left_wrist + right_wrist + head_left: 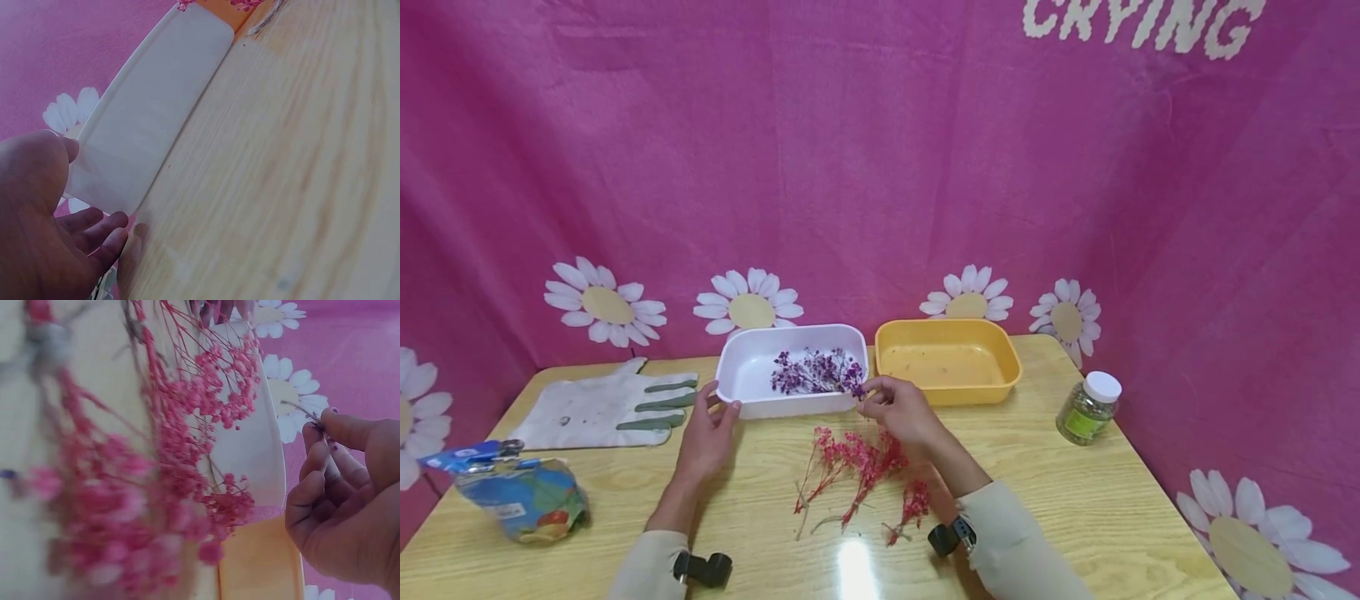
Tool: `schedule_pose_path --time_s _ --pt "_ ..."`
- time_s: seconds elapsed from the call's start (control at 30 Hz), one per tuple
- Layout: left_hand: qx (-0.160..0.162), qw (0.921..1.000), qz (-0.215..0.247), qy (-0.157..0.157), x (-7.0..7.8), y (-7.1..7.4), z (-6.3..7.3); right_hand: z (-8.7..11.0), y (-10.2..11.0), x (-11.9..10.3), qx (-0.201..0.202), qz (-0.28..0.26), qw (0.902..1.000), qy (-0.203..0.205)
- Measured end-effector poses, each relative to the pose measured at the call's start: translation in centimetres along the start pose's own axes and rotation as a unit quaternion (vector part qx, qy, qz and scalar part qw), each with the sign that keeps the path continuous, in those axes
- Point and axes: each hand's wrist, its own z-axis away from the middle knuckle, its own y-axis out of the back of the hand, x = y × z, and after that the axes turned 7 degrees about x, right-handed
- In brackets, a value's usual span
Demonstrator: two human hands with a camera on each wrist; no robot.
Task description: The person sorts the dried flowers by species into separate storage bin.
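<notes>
A purple sprig (855, 380), its stem pinched between the right hand's (901, 410) thumb and forefinger, lies at the white tray's (790, 407) front right corner. The left hand (707, 437), digits spread, touches the opposite front corner. Pink sprigs (867, 458) lie nearer; a yellow tray (977, 395) stands just beside.

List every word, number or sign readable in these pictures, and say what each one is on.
"CRYING": white capitals on the pink cloth, at the top of the head view.
Jar: its green label has print too small to read.
Packet: any print is too blurred to read.
</notes>
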Motion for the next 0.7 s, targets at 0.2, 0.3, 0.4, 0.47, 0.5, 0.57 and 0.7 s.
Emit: schedule_pose_path --time_s 0.2,0.3,0.4,0.47,0.5,0.57,0.7 --pt "0.003 1.0 0.004 -0.002 0.0 0.2 0.0 -2.3 -0.4 -0.8 0.029 0.034 0.9989 0.012" --pt "0.006 0.9999 0.007 -0.005 0.0 0.2 -0.1 -3.3 -0.5 -1.3 0.036 0.044 0.9984 0.005" --pt "0.01 0.9999 0.012 -0.006 0.0 0.2 -0.2 -4.2 -0.7 -1.7 0.039 0.051 0.9979 -0.005" --pt "0.012 0.9998 0.016 -0.007 -0.1 0.2 -0.2 -4.8 -0.8 -1.7 0.039 0.054 0.9977 -0.014" --pt "0.014 0.9997 0.017 -0.007 -0.1 0.2 -0.2 -5.0 -0.9 -1.7 0.038 0.055 0.9976 -0.018" --pt "0.015 0.9998 0.014 -0.006 -0.1 0.2 -0.3 -5.4 -1.0 -1.6 0.039 0.063 0.9971 -0.019" --pt "0.016 0.9998 0.008 -0.002 -0.2 0.2 -0.4 -5.9 -1.3 -1.5 0.048 0.083 0.9953 -0.016"
